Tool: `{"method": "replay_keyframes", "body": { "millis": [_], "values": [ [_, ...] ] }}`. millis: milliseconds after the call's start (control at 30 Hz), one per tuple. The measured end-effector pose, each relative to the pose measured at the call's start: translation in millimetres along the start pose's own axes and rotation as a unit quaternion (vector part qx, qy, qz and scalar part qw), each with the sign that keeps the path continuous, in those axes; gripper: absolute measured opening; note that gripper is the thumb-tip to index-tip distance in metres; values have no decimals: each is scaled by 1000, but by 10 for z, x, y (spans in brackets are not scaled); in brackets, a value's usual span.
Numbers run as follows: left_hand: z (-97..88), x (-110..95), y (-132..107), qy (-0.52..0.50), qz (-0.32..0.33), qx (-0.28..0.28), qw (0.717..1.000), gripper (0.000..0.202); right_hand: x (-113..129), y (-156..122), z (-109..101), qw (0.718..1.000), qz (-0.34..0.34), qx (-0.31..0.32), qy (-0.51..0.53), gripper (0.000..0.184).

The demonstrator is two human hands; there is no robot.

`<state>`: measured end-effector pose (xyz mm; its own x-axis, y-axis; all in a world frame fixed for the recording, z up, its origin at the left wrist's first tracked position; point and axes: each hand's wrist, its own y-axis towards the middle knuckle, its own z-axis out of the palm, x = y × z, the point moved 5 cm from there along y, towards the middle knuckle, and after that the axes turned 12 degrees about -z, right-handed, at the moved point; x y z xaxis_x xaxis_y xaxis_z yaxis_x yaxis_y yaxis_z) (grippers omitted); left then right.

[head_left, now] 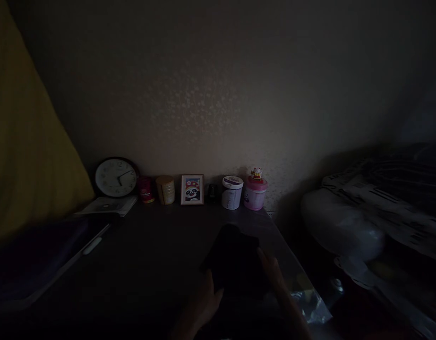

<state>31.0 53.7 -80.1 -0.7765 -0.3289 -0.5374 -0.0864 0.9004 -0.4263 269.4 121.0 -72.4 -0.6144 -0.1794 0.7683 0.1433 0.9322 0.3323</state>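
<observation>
A black cloth-like item [235, 259], too dark to show its exact kind, is spread over the dark tabletop between my hands. My left hand [205, 302] is at its near left edge, thumb showing and the other fingers partly lost in the dark, and seems to grip it. On the right side, my right hand [270, 267] pinches the item's edge, with the fingers behind it hidden.
Along the wall stand a round clock [116, 177], a red can [146, 190], a tan canister [166, 190], a framed panda picture [192, 190], a white tub [232, 193] and a pink tub [255, 196] topped by a figurine [256, 174]. Plastic-wrapped bundles [345, 226] lie right; a yellow curtain [29, 127] hangs left.
</observation>
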Motion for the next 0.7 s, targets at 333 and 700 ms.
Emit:
{"method": "replay_keyframes", "body": {
  "millis": [333,700],
  "values": [
    [57,-44,-19,58,7,-32,998,65,355,248,56,996,-64,-27,50,46],
    [137,-39,-70,120,48,-134,982,50,625,685,742,988,-129,54,-62,38]
  ]
}}
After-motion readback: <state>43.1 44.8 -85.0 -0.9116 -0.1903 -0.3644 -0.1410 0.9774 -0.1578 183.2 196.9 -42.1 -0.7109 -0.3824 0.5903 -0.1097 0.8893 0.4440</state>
